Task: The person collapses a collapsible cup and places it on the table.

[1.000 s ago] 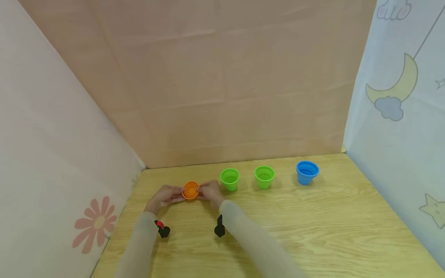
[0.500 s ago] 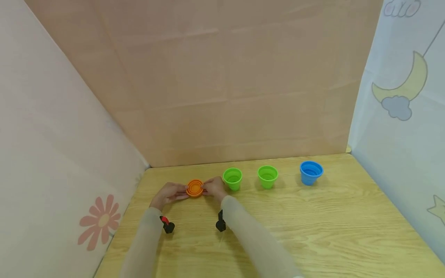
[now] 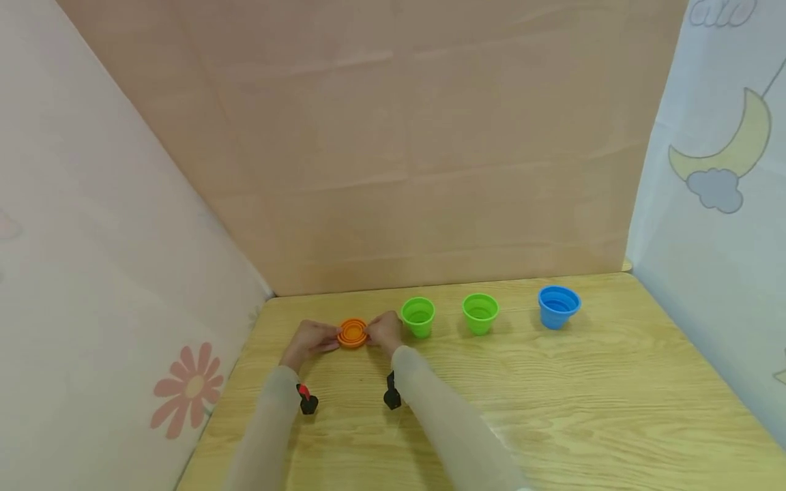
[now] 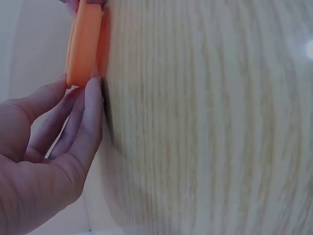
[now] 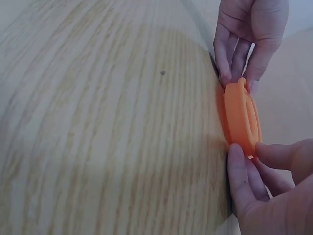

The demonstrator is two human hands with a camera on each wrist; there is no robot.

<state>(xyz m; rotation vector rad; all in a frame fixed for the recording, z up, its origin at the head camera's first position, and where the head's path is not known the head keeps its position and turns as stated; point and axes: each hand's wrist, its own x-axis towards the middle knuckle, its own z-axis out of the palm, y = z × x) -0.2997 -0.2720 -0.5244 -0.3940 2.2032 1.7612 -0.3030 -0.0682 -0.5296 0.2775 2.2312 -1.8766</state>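
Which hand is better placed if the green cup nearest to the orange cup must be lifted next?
Probably the right hand: it is beside that green cup, pinching the facing side of the orange cup. The left hand pinches the opposite side, farther away. The right must let go first.

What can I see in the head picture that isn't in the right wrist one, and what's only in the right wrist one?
Only the head view: two green cups, a blue cup, and the flower and moon on the walls.

Only the right wrist view: a close, side-on look at the flat orange cup.

Both: that orange cup, the left hand and right hand pinching it, and the wooden table.
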